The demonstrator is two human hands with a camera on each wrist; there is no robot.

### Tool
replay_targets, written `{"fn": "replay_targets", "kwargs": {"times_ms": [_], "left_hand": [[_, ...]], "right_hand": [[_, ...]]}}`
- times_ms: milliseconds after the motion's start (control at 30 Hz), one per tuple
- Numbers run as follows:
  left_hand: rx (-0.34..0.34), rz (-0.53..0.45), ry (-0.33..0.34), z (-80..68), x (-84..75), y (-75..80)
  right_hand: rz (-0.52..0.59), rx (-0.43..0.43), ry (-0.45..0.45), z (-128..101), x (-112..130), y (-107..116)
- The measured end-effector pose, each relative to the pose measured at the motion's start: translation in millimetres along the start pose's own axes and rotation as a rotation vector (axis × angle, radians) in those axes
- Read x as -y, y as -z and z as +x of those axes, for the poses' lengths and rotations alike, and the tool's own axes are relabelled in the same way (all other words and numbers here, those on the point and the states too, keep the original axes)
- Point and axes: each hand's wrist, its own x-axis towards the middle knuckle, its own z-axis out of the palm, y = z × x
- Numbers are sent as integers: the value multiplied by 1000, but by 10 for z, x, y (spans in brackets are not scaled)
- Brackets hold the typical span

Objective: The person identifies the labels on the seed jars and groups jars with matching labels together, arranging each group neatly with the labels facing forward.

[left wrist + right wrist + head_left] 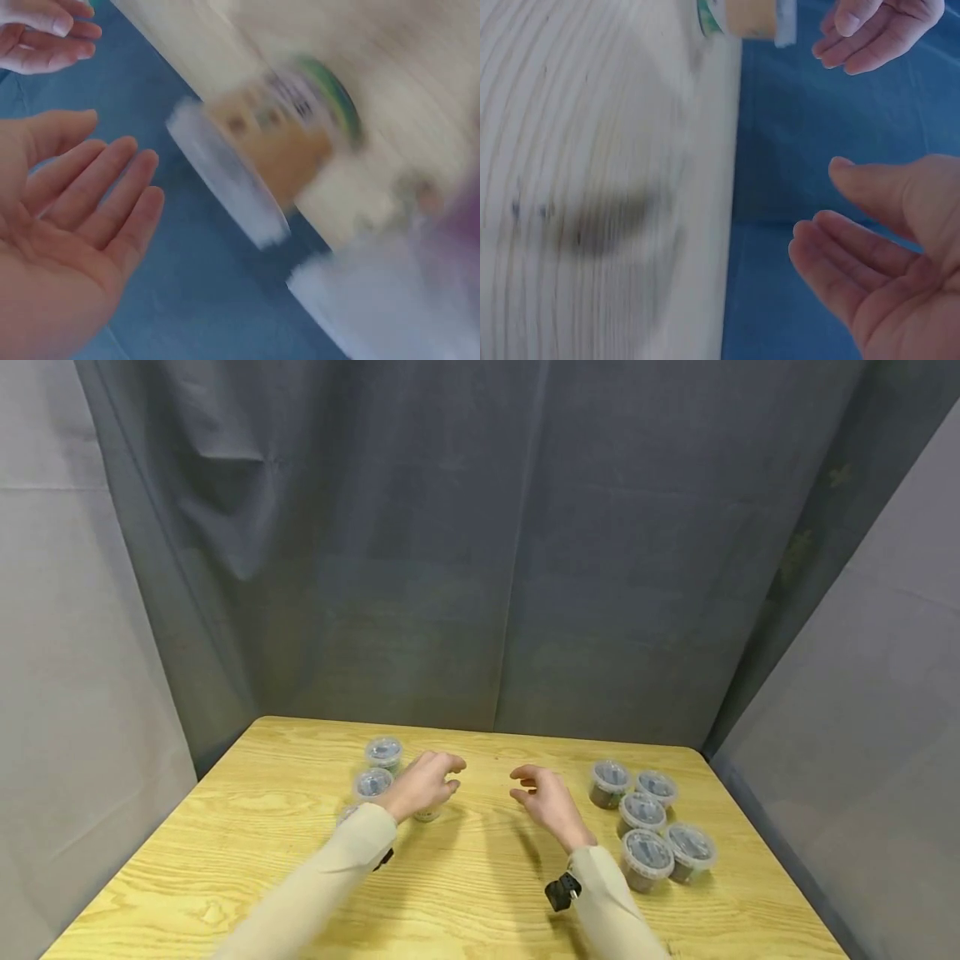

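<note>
My left hand (423,787) hovers over the left part of the table, fingers relaxed and holding nothing. Partly hidden beneath it is a small lidded tub (427,815). The left wrist view shows an orange-sided tub (274,142) with a pale lid, blurred, apart from the open palm (82,225). Another tub with a whitish lid (397,292) blurs at that view's lower right. Facing the left hand, my right hand (553,806) is above the table with loosely bent fingers. Nothing lies between its thumb and fingers in the right wrist view.
Left of the left hand, clear-lidded tubs (384,752) stand in a row, the nearest partly covered by the sleeve. Several similar tubs (647,856) cluster to the right of the right hand. A dark curtain (480,543) hangs behind the wooden table (247,810).
</note>
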Motion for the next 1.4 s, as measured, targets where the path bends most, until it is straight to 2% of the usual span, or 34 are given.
{"fn": "replay_targets", "kwargs": {"times_ms": [167, 300, 467, 667, 867, 1167, 1400], "left_hand": [[-54, 14, -30, 118, -215, -167], [-68, 5, -53, 192, -323, -309], [-16, -36, -69, 253, -421, -508], [44, -110, -136, 296, -538, -783], [110, -144, -205, 353, -758, -958], [127, -147, -284, 421, -1114, -1162], [146, -135, -358, 464, -1303, -1290]], "right_hand": [[-75, -81, -18, -87, -90, 186], [-138, -92, -31, -166, -124, 351], [-178, -97, -53, -254, -180, 572], [-226, -119, -84, -406, -300, 819], [-288, -119, -133, -560, -445, 1061], [-293, 18, -260, -675, -682, 1364], [-248, 108, -330, -749, -826, 1554]]}}
